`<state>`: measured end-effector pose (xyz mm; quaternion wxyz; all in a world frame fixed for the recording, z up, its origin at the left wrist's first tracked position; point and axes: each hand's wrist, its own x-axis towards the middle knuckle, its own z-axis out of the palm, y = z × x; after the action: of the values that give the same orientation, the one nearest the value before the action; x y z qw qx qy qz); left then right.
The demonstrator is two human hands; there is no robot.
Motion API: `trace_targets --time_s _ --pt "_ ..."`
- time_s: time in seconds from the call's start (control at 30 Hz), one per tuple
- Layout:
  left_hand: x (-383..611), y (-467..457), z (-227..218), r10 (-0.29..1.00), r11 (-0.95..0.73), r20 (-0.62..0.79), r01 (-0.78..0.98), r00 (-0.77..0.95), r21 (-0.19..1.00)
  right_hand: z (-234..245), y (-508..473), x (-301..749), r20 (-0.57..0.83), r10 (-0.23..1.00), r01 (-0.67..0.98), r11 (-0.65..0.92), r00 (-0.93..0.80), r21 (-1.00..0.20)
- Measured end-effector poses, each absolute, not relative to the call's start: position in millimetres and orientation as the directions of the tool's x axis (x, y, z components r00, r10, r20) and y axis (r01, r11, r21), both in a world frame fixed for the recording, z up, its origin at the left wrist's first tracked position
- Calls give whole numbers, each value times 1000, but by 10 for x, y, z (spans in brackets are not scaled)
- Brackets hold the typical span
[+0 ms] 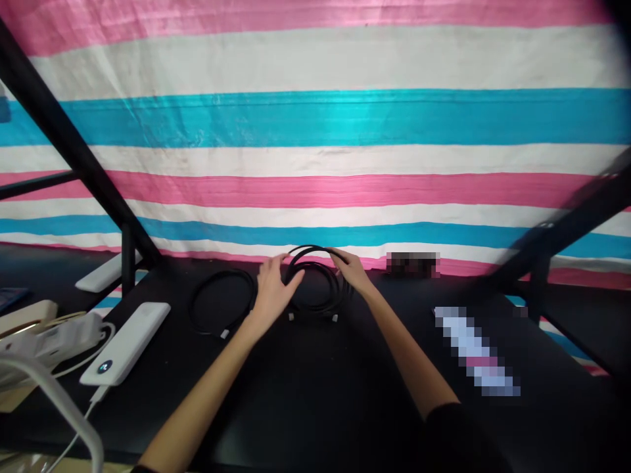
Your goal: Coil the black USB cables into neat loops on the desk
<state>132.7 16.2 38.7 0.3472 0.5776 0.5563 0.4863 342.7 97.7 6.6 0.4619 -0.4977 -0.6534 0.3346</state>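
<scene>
A coiled black cable (315, 289) lies on the black table (305, 381), its two silver plugs pointing toward me. My left hand (273, 289) grips the coil's left side, thumb and fingers closed around the loops. My right hand (351, 269) holds the coil's upper right edge with its fingers curled over the loops. A second coiled black cable (221, 309) lies flat just left of my left hand, untouched.
A white power bank (127, 341) with a lit indicator and a white lead lies at the left. Another white bar (101, 272) sits behind it, near a black frame post (128, 259). A white power strip (49, 335) is at the far left. A striped tarp (315, 131) hangs behind.
</scene>
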Motion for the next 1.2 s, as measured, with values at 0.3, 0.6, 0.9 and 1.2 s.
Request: trace_targets --time_s 0.3,0.6,0.9,1.2 --pt "1197 7 886 965 -262 253 180 70 948 970 208 3046 428 876 -11 437 -222 -900" --pt "985 -347 1221 983 8 76 -458 165 889 1233 -240 3172 277 889 -48 279 -364 -959" --pt "1236 -296 839 986 -159 133 -336 -100 928 1031 -33 3024 142 989 -385 143 31 -912" --pt "1194 229 6 992 109 -101 104 -76 989 212 640 3083 -101 988 -217 -74 116 -973"
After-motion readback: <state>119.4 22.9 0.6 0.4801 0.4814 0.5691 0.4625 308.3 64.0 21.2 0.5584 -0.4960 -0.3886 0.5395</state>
